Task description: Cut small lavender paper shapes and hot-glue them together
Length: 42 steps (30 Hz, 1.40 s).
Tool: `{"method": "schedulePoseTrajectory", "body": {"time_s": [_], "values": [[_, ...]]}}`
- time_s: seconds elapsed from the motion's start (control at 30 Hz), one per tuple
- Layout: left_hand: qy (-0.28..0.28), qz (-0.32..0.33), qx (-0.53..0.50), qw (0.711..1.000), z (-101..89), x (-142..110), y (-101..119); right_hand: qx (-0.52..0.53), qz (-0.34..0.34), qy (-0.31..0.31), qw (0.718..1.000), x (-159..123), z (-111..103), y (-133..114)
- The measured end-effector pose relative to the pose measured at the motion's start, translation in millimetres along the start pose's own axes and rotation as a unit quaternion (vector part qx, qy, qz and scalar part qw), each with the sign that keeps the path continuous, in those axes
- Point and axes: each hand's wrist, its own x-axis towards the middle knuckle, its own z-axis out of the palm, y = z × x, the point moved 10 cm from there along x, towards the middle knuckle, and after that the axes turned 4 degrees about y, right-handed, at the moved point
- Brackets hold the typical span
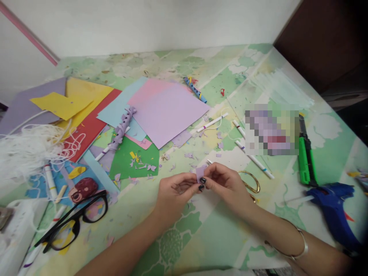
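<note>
A small piece of lilac paper [200, 173] is pinched between my two hands, low in the middle of the view. My left hand [176, 189] grips its left edge with thumb and fingers. On the other edge, my right hand [227, 184] closes thumb and forefinger on the same piece. Gold-handled scissors [253, 182] lie on the table, partly covered by my right hand, with a bit of the blade showing beyond the fingers. Lilac paper scraps [189, 155] are scattered just past my hands.
Sheets of coloured paper [172, 111] spread behind my hands. Left are white string [31, 153], black glasses [77, 222] and a white power strip [21, 234]. Right are a blue glue gun [330, 211], a green box cutter [306, 157] and white markers [254, 159]. A lilac-wrapped stick [122, 128] leans across the papers.
</note>
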Motion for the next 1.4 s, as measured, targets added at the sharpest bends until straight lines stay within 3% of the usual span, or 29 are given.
{"method": "schedulePoseTrajectory", "body": {"time_s": [0.3, 0.57, 1.07, 1.4], "values": [[-0.009, -0.037, -0.041, 0.998, 0.4, 1.2, -7.1, -0.010, -0.002, -0.009, 1.000, -1.6, 1.5, -0.1], [0.021, -0.059, -0.064, 0.996, -4.4, 6.5, -3.2, -0.010, -0.039, 0.013, 0.999, -1.5, -0.9, -6.5], [-0.004, -0.096, -0.112, 0.989, 1.2, 5.3, -7.7, -0.060, -0.020, -0.002, 0.998, -4.4, 1.1, -1.8], [-0.023, -0.043, -0.055, 0.997, 3.1, 5.2, 3.8, -0.053, -0.017, -0.026, 0.998, -4.0, 3.1, -2.3]]}}
